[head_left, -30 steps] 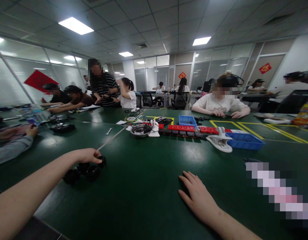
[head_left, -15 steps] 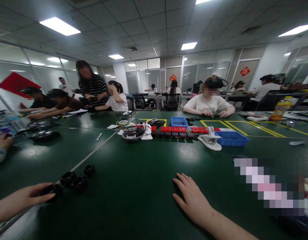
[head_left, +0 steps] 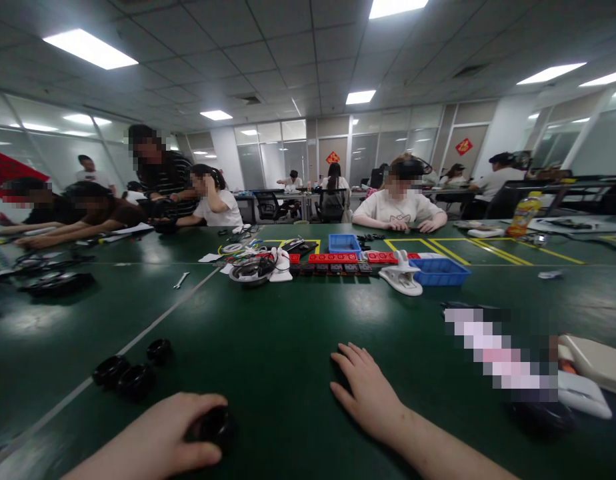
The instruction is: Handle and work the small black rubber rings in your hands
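Before the larger blue bin [head_left: 442,277], the left hand [head_left: 171,427] grips a black ring [head_left: 219,427], the right hand [head_left: 364,388] lies splayed; beyond, a red sign [head_left: 464,147] reads 福.

Tabletop [head_left: 278,333] dark green, yellow stripes [head_left: 451,252] toward far edge, round pieces [head_left: 135,383] black, trays [head_left: 441,275] blue, clip [head_left: 404,283] white

The scene is viewed by a head-worn camera from above the near side of the green table [head_left: 273,347], aimed forward and slightly down. The left hand [head_left: 175,430] and right hand [head_left: 371,393] are seen from behind, close to the lens, low in the view. Across the table a white-shirted person [head_left: 401,208] is faced, while the ceiling [head_left: 283,50] and distant glass partitions [head_left: 383,137] are taken in above.
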### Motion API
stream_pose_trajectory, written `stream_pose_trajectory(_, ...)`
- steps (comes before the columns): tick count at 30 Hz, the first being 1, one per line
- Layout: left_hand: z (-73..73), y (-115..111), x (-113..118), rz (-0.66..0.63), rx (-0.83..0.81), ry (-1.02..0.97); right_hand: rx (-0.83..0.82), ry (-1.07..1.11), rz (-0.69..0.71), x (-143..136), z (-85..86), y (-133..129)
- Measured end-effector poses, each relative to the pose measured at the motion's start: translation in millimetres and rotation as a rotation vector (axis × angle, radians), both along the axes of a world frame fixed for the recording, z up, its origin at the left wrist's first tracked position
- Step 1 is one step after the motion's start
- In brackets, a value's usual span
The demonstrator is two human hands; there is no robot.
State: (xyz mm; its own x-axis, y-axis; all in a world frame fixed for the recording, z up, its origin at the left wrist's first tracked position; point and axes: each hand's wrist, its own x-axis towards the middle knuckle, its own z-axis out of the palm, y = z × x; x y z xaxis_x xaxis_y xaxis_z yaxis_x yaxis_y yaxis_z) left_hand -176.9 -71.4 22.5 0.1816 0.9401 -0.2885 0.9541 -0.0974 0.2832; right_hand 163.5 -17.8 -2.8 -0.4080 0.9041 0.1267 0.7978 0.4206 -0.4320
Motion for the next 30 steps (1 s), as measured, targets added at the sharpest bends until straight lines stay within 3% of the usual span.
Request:
stream_pose_trajectory(2, 31.7, 33, 73, -0.138, -0.026, -0.015, 0.004, 0.169, -0.027, 4, 0.6, 0)
stream_pose_trajectory(4, 46.0, 60, 132, -0.246, 0.018, -0.005, 0.049, 0.353, -0.067, 9, 2.0, 2)
stream_pose_trajectory(6, 45.2, 80, 173, -0.336, 0.094, 0.003, 0.114, 0.449, -0.082, 13, 4.4, 3)
stream_pose_trajectory(9, 29.4, 96, 205, -0.42, 0.202, 0.024, 0.151, 0.395, -0.044, 17, 10.3, 5)
stream_pose_trajectory(12, 8.3, 98, 210, -0.392, 0.252, -0.032, 0.152, 0.258, -0.062, 15, 17.7, 6)
stream_pose_trajectory(17, -22.1, 94, 201, -0.285, 0.349, -0.191, 0.189, 0.056, -0.129, 5, 22.7, 10)
stream_pose_trajectory(23, -27.9, 94, 200, -0.258, 0.452, -0.267, 0.192, 0.103, -0.077, 1, 17.0, 13)
stream_pose_trajectory(25, -27.0, 98, 197, -0.315, 0.422, -0.32, 0.182, 0.195, 0.027, 5, 15.9, 11)
stream_pose_trajectory(30, -27.3, 113, 183, -0.614, 0.274, -0.448, 0.089, 0.393, 0.279, 13, 18.8, 8)
